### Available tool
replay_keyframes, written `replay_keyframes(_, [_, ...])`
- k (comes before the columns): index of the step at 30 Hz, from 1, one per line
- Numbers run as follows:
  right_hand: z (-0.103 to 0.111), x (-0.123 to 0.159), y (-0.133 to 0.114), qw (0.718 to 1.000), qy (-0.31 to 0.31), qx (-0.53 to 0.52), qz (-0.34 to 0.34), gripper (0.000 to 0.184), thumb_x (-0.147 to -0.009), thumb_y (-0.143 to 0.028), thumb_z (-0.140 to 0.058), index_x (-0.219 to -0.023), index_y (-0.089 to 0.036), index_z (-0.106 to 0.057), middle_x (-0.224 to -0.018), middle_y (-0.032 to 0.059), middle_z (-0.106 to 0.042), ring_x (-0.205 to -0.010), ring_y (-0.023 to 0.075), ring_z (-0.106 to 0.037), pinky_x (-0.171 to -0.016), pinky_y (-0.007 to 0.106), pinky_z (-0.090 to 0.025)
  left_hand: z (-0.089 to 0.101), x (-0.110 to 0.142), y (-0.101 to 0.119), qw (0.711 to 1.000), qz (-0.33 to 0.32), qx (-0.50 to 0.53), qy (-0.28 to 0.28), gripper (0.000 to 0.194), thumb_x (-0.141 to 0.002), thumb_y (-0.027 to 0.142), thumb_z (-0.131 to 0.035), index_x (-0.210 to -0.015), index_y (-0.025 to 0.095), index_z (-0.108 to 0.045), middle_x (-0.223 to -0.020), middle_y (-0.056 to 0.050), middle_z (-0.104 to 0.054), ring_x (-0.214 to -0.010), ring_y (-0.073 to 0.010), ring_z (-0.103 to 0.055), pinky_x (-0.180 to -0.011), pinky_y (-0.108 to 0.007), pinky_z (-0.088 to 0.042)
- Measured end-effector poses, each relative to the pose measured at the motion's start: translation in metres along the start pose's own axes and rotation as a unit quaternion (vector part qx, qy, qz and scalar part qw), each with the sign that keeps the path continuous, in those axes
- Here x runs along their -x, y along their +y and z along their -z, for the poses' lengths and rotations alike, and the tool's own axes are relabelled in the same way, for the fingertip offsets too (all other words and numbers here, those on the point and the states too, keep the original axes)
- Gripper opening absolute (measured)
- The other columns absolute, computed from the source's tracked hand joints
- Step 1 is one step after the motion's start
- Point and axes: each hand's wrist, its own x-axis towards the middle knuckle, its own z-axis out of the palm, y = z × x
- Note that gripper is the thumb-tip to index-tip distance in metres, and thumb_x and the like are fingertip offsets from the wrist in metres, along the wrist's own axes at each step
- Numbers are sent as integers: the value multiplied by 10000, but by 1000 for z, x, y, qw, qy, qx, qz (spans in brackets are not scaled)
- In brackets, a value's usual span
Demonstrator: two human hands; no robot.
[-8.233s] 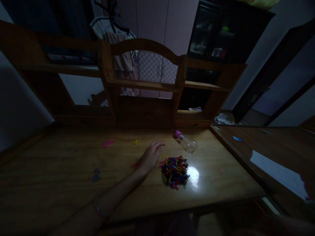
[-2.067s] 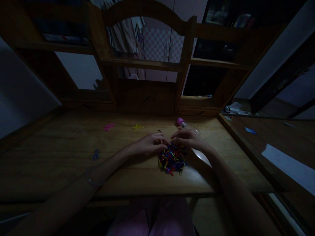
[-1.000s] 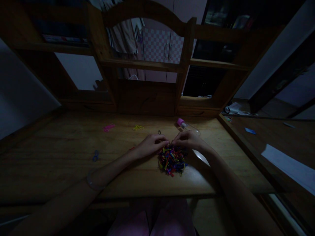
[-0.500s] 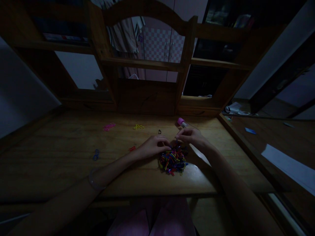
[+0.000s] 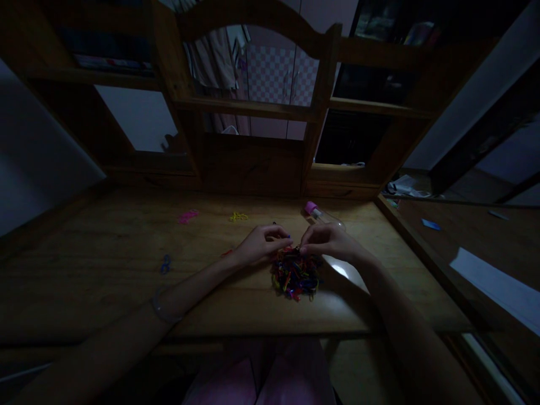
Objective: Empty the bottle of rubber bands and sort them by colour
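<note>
A low, tangled heap of small, shiny, multicoloured loops (image 5: 295, 275) lies loosely spread; toward its eleven o'clock rests a yellow looped cluster (image 5: 239, 216), at ten a pink looped cluster (image 5: 188, 216), at nine joined blue loops (image 5: 165, 264).

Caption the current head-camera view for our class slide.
Left hand and right hand at a multicoloured heap of small looped pieces; pink cluster and yellow cluster farther back on a wooden desk.

The pile of small pieces (image 5: 296, 277) is multicoloured: red, yellow, blue and dark units mixed. Single-colour clusters: pink cluster (image 5: 188, 216), yellow cluster (image 5: 239, 216), blue cluster (image 5: 165, 264), red cluster (image 5: 227, 252). The bottle cap (image 5: 310, 207) is pink-purple; the bottle (image 5: 333, 220) is transparent. The desktop (image 5: 122, 236) is brown with visible wood grain. The cabinet doors (image 5: 269, 79) carry a pale two-tone check
</note>
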Motion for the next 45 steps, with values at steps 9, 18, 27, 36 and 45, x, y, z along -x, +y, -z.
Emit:
replay_keyframes(9, [-17,3,-10,992,-40,105,54,219,-779,-335,-741,-917,-166,-716,-812,27,-718,-709,126,-643,-644,240,-500,3,-6,-2,998,-35,-23,46,252,-734,391,-742,-806,150,-718,-829,-46,-713,-783,-166,-642,-730,-265,-479])
replay_keyframes(18, [-22,2,2,978,-71,192,29,215,-817,-354,-697,-938,-178,-724,-840,34,-713,-713,139,-627,-631,249,-474,2,-5,-3,999,-1,47,27,272,-748,392,-738,-822,136,-683,-828,-68,-726,-731,-161,-657,-628,-237,-487])
replay_keyframes(27, [-14,6,-13,992,-32,119,21,237,-780,-380,-731,-826,-155,-673,-712,9,-656,-618,107,-576,-549,221,-444,2,-2,-1,995,22,102,5,322,-812,441,-675,-929,146,-624,-933,-116,-742,-818,-204,-701,-602,-239,-492])
replay_keyframes(36, [-1,4,-6,1000,-10,-13,4,231,-736,-316,-784,-837,-160,-646,-714,13,-675,-619,114,-616,-577,247,-498,1,-2,-1,996,-21,75,-30,242,-777,372,-719,-854,146,-682,-1080,-111,-689,-941,-195,-653,-799,-305,-496])
replay_keyframes(45, [1,4,-9,1000,-17,-6,4,228,-749,-321,-771,-890,-154,-706,-781,39,-721,-711,151,-676,-684,295,-547,1,-1,-2,999,12,42,-9,290,-737,414,-735,-849,150,-693,-843,-52,-695,-756,-162,-630,-646,-262,-476])
